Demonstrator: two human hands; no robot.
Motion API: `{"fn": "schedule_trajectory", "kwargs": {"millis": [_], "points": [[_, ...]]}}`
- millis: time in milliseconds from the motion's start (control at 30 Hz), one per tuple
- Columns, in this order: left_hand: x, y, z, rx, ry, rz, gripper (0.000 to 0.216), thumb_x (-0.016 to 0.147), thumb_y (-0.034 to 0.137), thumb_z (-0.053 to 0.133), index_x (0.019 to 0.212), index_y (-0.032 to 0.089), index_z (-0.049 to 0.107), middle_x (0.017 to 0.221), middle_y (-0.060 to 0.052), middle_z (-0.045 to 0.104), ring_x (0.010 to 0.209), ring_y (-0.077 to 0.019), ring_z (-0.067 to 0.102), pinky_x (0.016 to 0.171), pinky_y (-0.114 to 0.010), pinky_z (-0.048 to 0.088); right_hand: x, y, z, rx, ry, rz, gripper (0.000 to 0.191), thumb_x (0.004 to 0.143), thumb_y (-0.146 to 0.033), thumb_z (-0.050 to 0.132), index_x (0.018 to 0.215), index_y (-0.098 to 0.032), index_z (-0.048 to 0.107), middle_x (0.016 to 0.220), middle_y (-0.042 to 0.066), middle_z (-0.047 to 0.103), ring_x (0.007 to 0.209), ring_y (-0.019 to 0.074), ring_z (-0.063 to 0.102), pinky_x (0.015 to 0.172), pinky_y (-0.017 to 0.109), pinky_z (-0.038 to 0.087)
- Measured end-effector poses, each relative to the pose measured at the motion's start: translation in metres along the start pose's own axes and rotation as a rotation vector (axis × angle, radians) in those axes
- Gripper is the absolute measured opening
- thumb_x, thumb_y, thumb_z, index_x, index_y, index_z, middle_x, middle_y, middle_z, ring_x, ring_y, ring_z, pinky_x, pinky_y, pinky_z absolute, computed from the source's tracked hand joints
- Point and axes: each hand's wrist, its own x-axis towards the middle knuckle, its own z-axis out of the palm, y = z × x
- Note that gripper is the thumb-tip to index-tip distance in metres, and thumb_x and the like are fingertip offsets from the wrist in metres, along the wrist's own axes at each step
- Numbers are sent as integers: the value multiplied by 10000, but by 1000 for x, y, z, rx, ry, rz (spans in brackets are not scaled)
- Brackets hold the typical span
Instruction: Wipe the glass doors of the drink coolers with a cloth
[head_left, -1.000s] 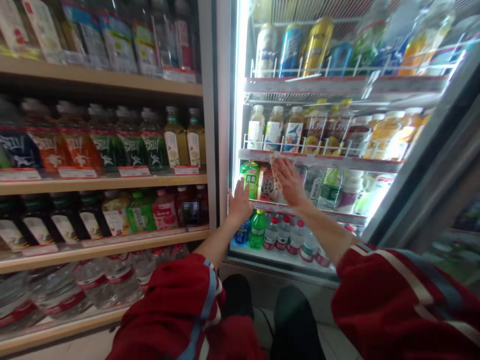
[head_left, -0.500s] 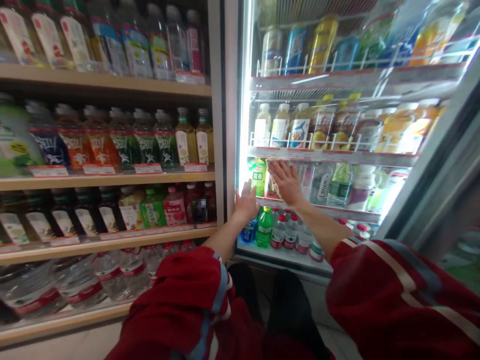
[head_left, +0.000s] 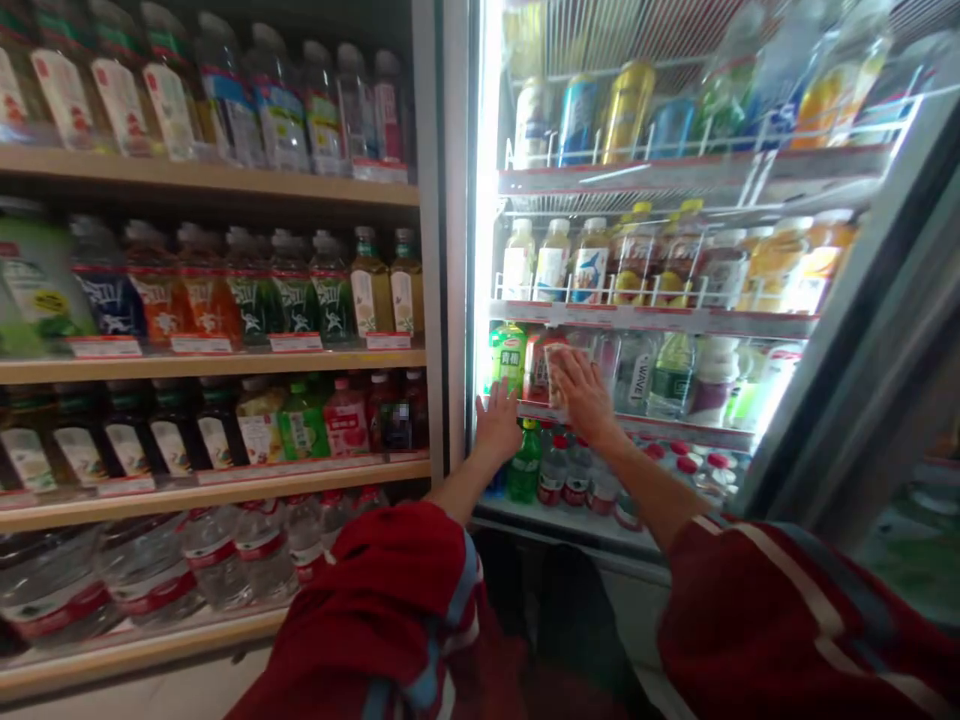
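Note:
My right hand (head_left: pixel 585 395) presses a pale, crumpled cloth (head_left: pixel 556 374) towards the front of the third shelf inside a lit drinks fridge. The cloth is mostly covered by my fingers. Just left of it stands a bottle with a red label (head_left: pixel 537 365), partly hidden. My left hand (head_left: pixel 498 425) has its fingers apart and holds nothing. Its fingertips are at the shelf's front edge, below a green bottle (head_left: pixel 508 352); whether they touch the edge I cannot tell.
Drinks fill the fridge shelves, with wire guards along the upper fronts. An open fridge door (head_left: pixel 832 330) stands on the right. To the left, a wooden shelf unit (head_left: pixel 315 361) holds rows of bottles. Red-capped bottles (head_left: pixel 553 465) stand on the fridge floor.
My right hand and the cloth have moved down from just under the shelf above, uncovering the red-labelled bottle. My left hand has dropped slightly, its fingers still apart. The view has shifted a little.

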Motion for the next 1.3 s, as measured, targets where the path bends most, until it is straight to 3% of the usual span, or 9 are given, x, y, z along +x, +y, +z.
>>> {"fn": "schedule_trajectory", "kwargs": {"millis": [167, 333, 467, 600, 867, 1100, 1300], "points": [[-5, -4, 2, -27, -32, 16, 657, 779, 202, 505, 1406, 139, 316, 1542, -131, 127, 1425, -263, 126, 1118, -560, 166, -1, -8, 14, 71, 44, -4, 426, 843, -106, 437, 1252, -149, 551, 1436, 130, 410, 1402, 235, 230, 1069, 478, 358], [-14, -20, 10, 6, -62, 88, 647, 783, 182, 477, 1407, 152, 308, 1542, -106, 152, 1424, -251, 136, 1121, -579, 138, -2, -34, 37, 127, -59, -123, 385, 855, -88, 421, 1202, -135, 582, 1396, 139, 462, 1380, 232, 289, 1068, 454, 368], [-17, -26, 13, 4, -78, 111, 643, 780, 163, 473, 1402, 139, 312, 1541, -111, 155, 1424, -253, 135, 1122, -579, 143, 26, -34, 29, 109, -84, -138, 310, 871, -130, 441, 1123, -156, 618, 1412, 119, 447, 1359, 235, 331, 1080, 457, 346], [-16, -22, 10, -24, -75, 77, 643, 778, 164, 485, 1398, 129, 317, 1537, -120, 169, 1420, -258, 150, 1125, -562, 155, 44, -30, 15, 27, -35, -72, 326, 894, -191, 440, 1177, -190, 602, 1438, 91, 415, 1360, 255, 324, 1122, 517, 230], [-13, -26, 6, -34, -30, 48, 635, 778, 172, 508, 1388, 142, 335, 1525, -145, 210, 1412, -269, 186, 1128, -545, 180, -13, -41, 27, -50, -100, -175, 507, 864, -129, 454, 1362, -223, 437, 1456, 80, 386, 1377, 256, 290, 1138, 567, 97], [-12, -16, 2, -51, -11, 50, 625, 781, 178, 504, 1382, 117, 344, 1528, -154, 195, 1418, -270, 156, 1135, -535, 160, 11, -12, 8, -72, -24, 21, 473, 880, -149, 440, 1339, -262, 467, 1508, 70, 280, 1407, 274, 205, 1118, 614, 65], [-9, -12, -2, -59, 12, 74, 630, 778, 171, 493, 1387, 114, 343, 1524, -153, 204, 1419, -259, 155, 1138, -527, 142, -21, -20, 13, -63, -120, -77, 522, 850, -105, 453, 1349, -258, 456, 1473, 75, 353, 1394, 255, 250, 1123, 582, 136]]}}
